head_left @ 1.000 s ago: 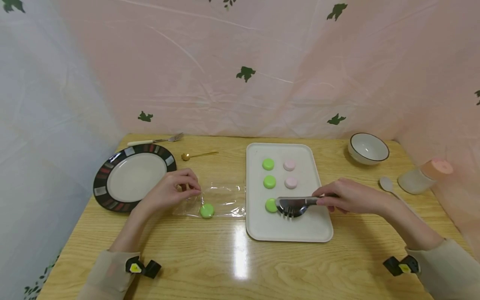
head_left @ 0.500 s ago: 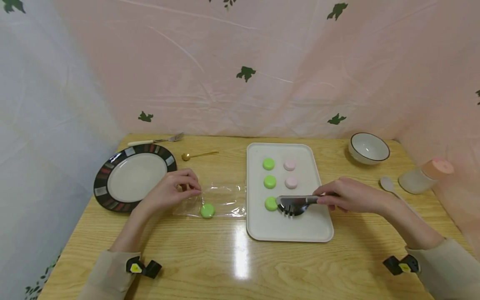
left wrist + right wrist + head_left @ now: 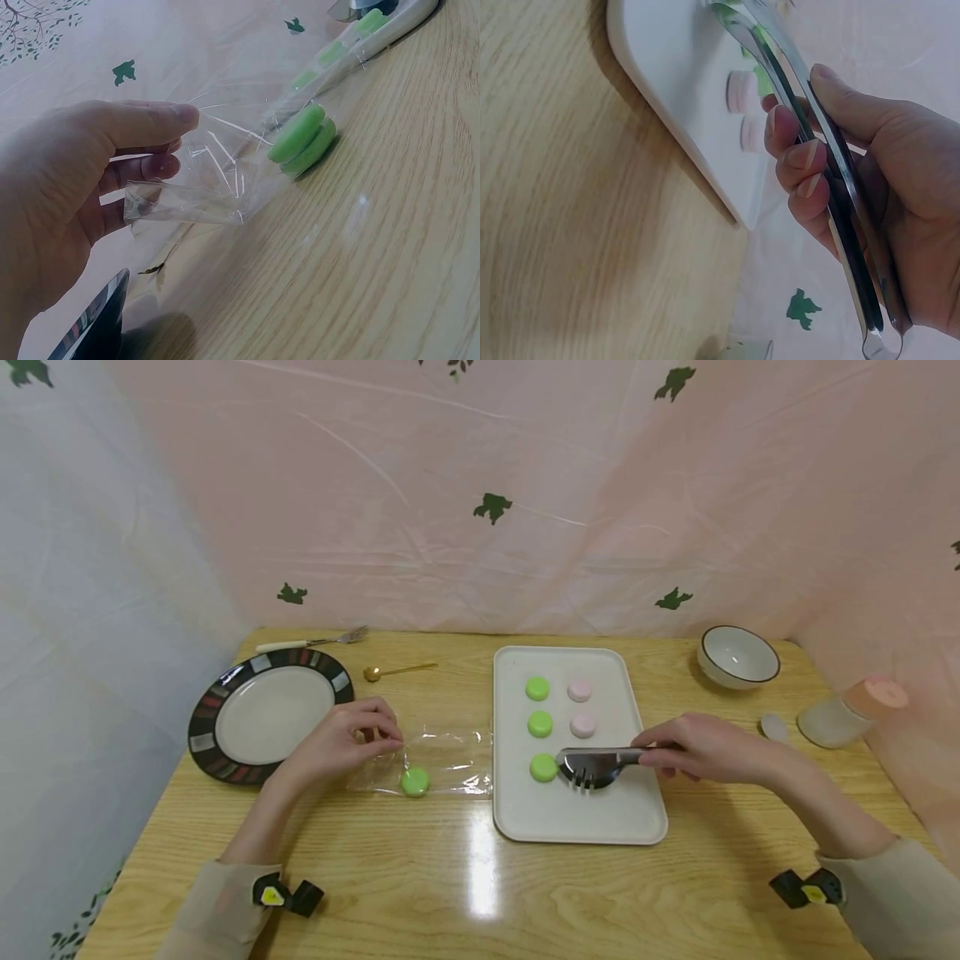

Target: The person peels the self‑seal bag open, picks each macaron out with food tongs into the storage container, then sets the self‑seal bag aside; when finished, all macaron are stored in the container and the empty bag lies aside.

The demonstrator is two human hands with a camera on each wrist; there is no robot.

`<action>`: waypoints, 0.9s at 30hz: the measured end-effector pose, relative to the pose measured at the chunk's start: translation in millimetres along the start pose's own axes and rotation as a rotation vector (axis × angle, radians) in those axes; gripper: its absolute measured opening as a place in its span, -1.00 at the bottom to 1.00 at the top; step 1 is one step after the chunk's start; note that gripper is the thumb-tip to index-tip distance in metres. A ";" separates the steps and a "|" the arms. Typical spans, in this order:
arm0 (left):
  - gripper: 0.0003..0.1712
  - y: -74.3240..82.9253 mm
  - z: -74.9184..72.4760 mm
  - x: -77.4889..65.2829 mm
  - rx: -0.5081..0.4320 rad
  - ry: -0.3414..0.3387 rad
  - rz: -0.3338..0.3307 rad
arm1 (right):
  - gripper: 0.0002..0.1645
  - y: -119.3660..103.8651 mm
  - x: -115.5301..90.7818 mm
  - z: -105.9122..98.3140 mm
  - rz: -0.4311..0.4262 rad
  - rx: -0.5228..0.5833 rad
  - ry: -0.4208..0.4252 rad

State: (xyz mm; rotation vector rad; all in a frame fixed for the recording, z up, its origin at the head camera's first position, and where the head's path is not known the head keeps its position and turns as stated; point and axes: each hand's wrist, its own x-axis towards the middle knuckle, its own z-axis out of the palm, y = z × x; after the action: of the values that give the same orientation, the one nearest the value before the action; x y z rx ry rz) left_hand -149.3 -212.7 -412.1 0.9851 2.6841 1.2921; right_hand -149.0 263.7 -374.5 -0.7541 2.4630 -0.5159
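My left hand [image 3: 352, 737] pinches the open end of a clear plastic bag [image 3: 453, 760] between thumb and finger. One green macaron [image 3: 302, 140] lies inside that bag. In my right hand [image 3: 900, 150] is a pair of metal serving tongs [image 3: 596, 764], with one fork-like end and the handle pointing right. Their tips are right at the edge of the front green macaron [image 3: 543, 767] on the white tray [image 3: 585, 822]. Behind it on the tray sit two more green macarons [image 3: 539, 723] and two pink macarons [image 3: 582, 725].
A dark-rimmed plate [image 3: 202, 739] stands left of my left hand. Near the back lie a fork [image 3: 322, 641] and a gold spoon [image 3: 401, 670]. To the right are a white bowl [image 3: 738, 657], a pale spoon [image 3: 773, 727] and a jar with a peach lid [image 3: 832, 722].
The tongs have shifted slightly to the right and back with my right hand, and the front green macaron shows more fully. My left hand and the bag stay put.
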 end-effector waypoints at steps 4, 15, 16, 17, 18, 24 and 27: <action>-0.96 0.5 0.4 0.6 -0.005 0.000 -0.001 | -0.65 -0.3 -3.0 -5.1 0.004 -0.018 0.027; -0.94 -1.5 0.6 0.0 0.001 0.016 0.031 | -0.63 -33.4 24.1 -12.2 -0.041 -0.184 0.138; -0.94 -1.4 0.5 -0.2 0.001 0.019 0.030 | -0.64 -37.7 29.1 -11.2 -0.063 -0.207 0.153; -0.94 -1.1 0.3 -0.4 0.001 0.021 0.026 | -0.65 -42.1 33.8 -10.1 -0.085 -0.229 0.168; -0.94 -1.0 0.3 -0.5 0.004 0.024 0.021 | -0.66 -46.3 38.2 -8.9 -0.107 -0.249 0.180; -0.93 0.1 -0.7 0.0 0.015 0.055 0.013 | -0.66 -67.2 58.2 -1.8 -0.147 -0.321 0.229; -0.93 0.6 -1.3 -0.2 0.018 0.066 0.016 | -0.66 -75.0 65.4 0.6 -0.154 -0.353 0.249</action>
State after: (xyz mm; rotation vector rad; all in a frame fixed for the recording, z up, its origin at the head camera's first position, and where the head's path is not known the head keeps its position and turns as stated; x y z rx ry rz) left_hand -149.2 -213.5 -410.8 0.9843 2.7472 1.3287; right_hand -165.0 166.2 -361.8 -1.0837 2.7826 -0.2399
